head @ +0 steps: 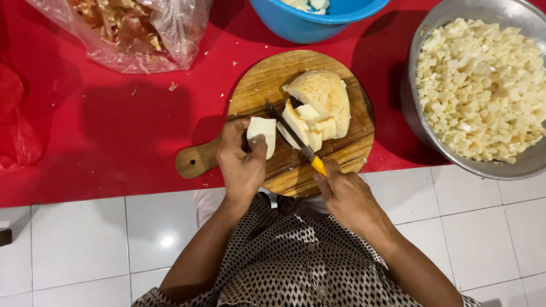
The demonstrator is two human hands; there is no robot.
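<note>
A round wooden cutting board (261, 85) with a handle lies on a red mat. On it rests a large pale vegetable half (325, 96), partly cut into slabs and chunks (310, 122). My left hand (242, 162) holds a separate white slice (261, 133) upright at the board's near left. My right hand (341, 190) grips a knife with a yellow handle (318, 165); its dark blade (287, 129) runs between the slice and the cut chunks.
A metal bowl (415, 116) at the right holds several pale diced cubes (480, 85). A blue bowl (310, 23) stands behind the board. A clear plastic bag of peels (128, 31) lies at the back left. White floor tiles (79, 239) lie below the red mat (102, 131).
</note>
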